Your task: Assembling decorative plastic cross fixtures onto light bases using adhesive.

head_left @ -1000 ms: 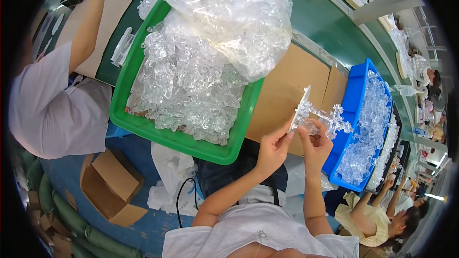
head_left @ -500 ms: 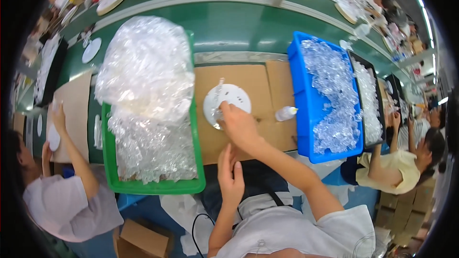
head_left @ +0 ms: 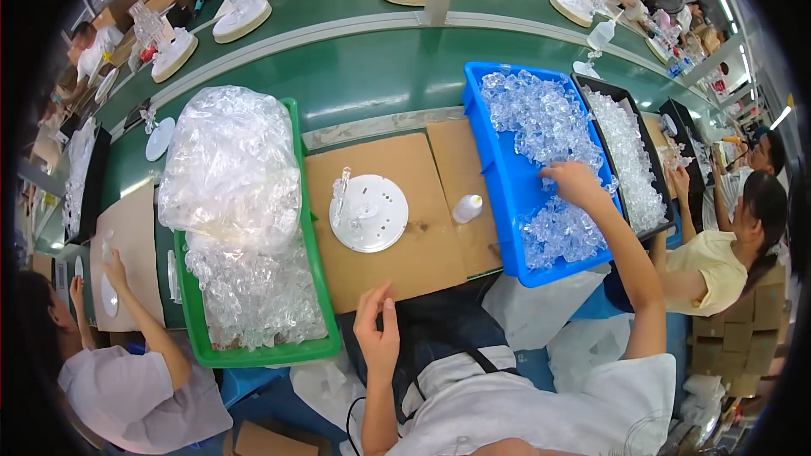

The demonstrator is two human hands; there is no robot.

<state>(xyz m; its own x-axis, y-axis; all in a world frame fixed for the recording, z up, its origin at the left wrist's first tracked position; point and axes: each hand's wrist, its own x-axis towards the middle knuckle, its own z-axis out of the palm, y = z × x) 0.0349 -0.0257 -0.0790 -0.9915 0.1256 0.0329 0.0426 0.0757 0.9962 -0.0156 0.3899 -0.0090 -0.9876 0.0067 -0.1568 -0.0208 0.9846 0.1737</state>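
My right hand (head_left: 576,185) reaches into the blue bin (head_left: 504,194), its fingers bent together at the small clear plastic pieces (head_left: 562,232). What the fingertips hold, if anything, cannot be made out. Over the near edge of the cardboard, my left hand (head_left: 377,329) is held up, thumb apart and nothing in it. Between the bins lies a round white disc (head_left: 384,215) with small holes. A clear beaded piece (head_left: 342,183) stands on its left side, and another clear part (head_left: 359,209) appears near its middle.
A green bin (head_left: 306,287) on the left holds clear pieces and a big bulging plastic bag (head_left: 232,165). A small white bottle (head_left: 467,209) stands on the cardboard (head_left: 422,266). Beyond the blue bin is a black bin (head_left: 655,148). People work on both sides.
My right hand has left the white disc and moved right into the blue bin. My left hand stays near the cardboard's front edge. The view has shifted.
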